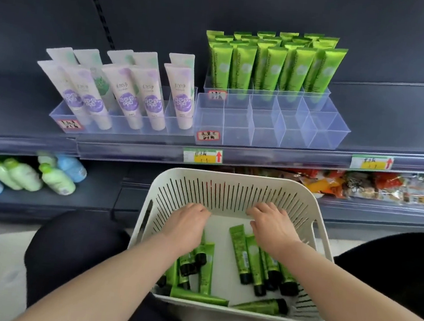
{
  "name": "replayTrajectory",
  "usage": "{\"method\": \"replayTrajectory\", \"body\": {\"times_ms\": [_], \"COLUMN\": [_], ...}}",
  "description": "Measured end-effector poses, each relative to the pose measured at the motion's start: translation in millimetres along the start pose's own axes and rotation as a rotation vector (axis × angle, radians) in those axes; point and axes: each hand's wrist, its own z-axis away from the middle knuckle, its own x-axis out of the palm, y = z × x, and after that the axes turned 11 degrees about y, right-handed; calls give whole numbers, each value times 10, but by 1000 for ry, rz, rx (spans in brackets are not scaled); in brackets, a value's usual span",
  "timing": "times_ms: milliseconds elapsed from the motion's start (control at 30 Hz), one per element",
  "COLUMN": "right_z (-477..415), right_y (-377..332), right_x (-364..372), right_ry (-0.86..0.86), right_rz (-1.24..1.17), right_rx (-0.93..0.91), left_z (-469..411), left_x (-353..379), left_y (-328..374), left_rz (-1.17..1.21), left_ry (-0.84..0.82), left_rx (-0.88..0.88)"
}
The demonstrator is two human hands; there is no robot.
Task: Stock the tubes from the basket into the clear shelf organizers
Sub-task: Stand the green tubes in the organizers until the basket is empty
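A white slotted basket (230,179) rests on my lap and holds several green tubes with black caps, lying flat in a left cluster (206,266) and a right cluster (239,248). My left hand (186,225) lies palm down over the left cluster, fingers bent toward the far wall. My right hand (273,228) lies palm down over the right cluster's upper ends, fingers spread. No tube is lifted. On the shelf, a clear organizer (268,129) has bare front compartments, and green tubes (274,65) stand upright in its back rows.
A second clear organizer (62,117) to the left holds white and purple tubes (131,95). Price labels sit on the shelf edge (202,156). Below are blue and green bottles (49,175) at left and colourful packets (374,187) at right.
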Motion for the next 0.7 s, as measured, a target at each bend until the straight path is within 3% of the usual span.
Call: {"method": "replayTrajectory", "body": {"times_ms": [167, 267, 500, 700], "right_z": [27, 27, 2, -97], "right_y": [-61, -119, -304, -526], "right_x": [285, 458, 729, 853], "right_ry": [-333, -458, -500, -490], "right_rz": [119, 61, -13, 66], "right_rx": [83, 150, 171, 153], "left_z": [129, 129, 75, 30], "left_x": [223, 303, 402, 404], "left_y": [-179, -210, -175, -212], "left_rz": [35, 61, 126, 194], "left_ry": [-42, -104, -76, 13], "left_rx": [-166, -250, -271, -345]}}
